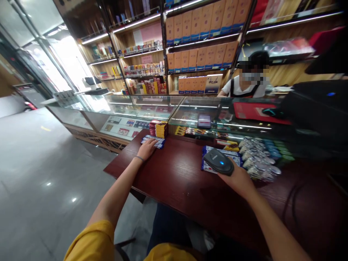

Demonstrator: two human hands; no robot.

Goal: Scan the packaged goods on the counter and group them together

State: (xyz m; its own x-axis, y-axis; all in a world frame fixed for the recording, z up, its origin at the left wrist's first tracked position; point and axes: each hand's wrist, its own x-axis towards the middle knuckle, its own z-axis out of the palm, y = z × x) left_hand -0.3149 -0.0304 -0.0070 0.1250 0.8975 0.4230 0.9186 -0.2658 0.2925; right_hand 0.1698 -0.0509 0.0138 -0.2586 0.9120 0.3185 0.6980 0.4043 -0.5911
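My right hand [240,177] is wrapped round a dark barcode scanner [219,162] with a lit blue light. Beneath the scanner lie blue and white packets [208,168], partly covered by it. At the far left part of the brown table [176,174], my left hand [147,148] rests with fingers stretched out over more blue and white packets [161,143]. Just behind those stands a stack of red and yellow packets [158,128]. Beside my right hand are several rows of clear-lidded containers [258,159].
A glass display counter [130,105] runs along the table's far side. Behind it a person [248,81] is near a red mat [252,111]. A dark monitor-like shape [320,105] blocks the right. Shelves hold boxes [201,23]. Grey floor [54,181] extends left.
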